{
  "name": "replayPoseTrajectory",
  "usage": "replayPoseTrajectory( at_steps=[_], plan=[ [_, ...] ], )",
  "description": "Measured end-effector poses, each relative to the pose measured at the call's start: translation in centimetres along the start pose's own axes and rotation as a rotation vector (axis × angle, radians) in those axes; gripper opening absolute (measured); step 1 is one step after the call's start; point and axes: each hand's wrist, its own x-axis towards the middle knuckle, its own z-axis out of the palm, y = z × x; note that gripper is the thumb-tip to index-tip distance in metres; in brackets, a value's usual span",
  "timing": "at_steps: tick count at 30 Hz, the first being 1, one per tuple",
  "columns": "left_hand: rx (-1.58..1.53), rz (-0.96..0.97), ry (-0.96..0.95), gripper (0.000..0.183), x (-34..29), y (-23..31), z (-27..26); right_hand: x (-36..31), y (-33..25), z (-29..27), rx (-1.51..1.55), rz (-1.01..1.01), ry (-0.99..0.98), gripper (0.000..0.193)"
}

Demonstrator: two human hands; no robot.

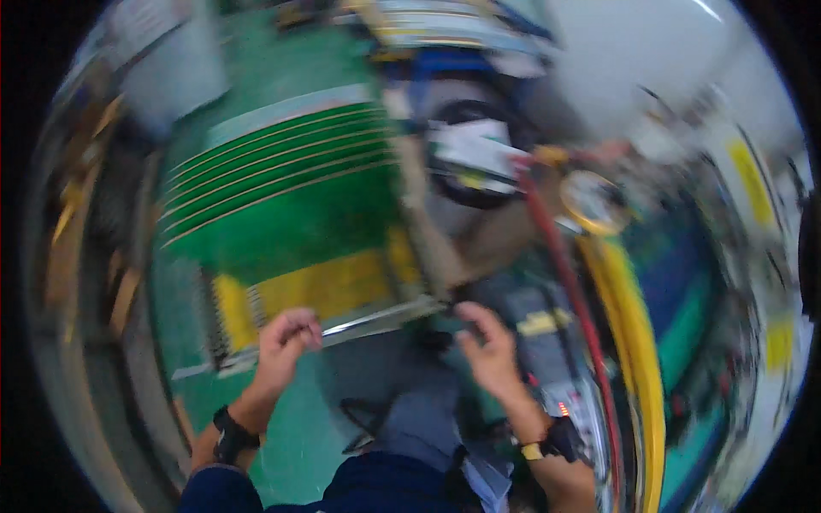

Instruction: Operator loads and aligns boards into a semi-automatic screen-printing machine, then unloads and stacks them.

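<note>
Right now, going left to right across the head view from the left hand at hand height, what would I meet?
Left hand, thin shiny strip, right hand, long red bar, curved yellow band.

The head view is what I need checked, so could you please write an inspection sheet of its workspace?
Surface: green panel crossed by pale lines, yellow band along its near side.
Job's things: thin shiny strip between the hands.
Clutter: white papers on a round black object; details blurred.
Grip: left hand pinches the strip's left end; right hand partly open near its other end, contact unclear.
Cables: dark loop near the lower edge, too blurred to identify.
Surroundings: green floor; red bar and yellow curved rail at right.
</note>
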Motion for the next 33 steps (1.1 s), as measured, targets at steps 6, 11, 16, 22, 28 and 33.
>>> replayPoseTrajectory(
  at_steps=[6,11,16,22,28,33],
  plan=[
    [-0.27,-0.112,-0.683,0.02,1.3,-1.6,19.1,-14.9,-5.3,-10.0,-0.109,-0.024,0.295,0.027],
    [-0.24,0.399,-0.861,0.014,4.3,5.3,35.0,-32.2,-7.8,-24.5,-0.732,0.008,0.919,0.006],
    [-0.228,0.463,-0.742,0.022,7.5,9.6,47.3,-44.1,-1.8,-35.5,-0.601,0.205,1.397,0.022],
    [-0.169,0.159,-0.625,0.031,10.5,8.7,49.4,-43.4,-0.6,-35.6,-0.38,0.153,1.438,0.024],
    [-0.126,0.2,-0.584,0.034,10.1,8.3,50.1,-42.9,-1.5,-36.1,-0.343,0.21,1.441,0.022],
    [-0.1,0.283,-0.568,0.034,9.6,7.6,50.1,-43.3,-1.0,-35.8,-0.395,0.247,1.385,0.022]
  ],
)
